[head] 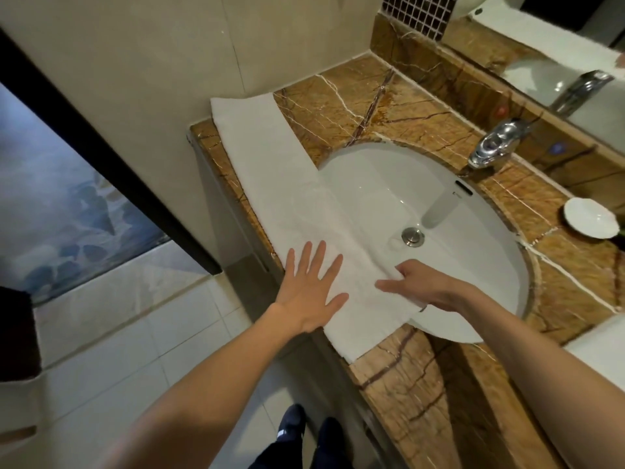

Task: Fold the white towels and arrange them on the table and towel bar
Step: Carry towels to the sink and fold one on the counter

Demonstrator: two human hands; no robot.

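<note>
A long white towel [270, 170], folded into a narrow strip, lies along the left side of the brown marble counter [372, 110] and partly over the rim of the white sink [439, 204]. My left hand [309, 289] lies flat with spread fingers on the towel's near end, at the counter's left edge. My right hand [416, 282] is at the towel's right edge over the sink rim, its fingers curled round the edge of the cloth and its thumb lying on top. No towel bar is in view.
A chrome tap [493, 143] stands behind the sink, with a mirror [558, 62] above it. A small white dish [590, 222] sits on the counter at the right. Another white cloth edge [598, 340] shows at the right. Tiled floor and my shoes [304, 431] are below.
</note>
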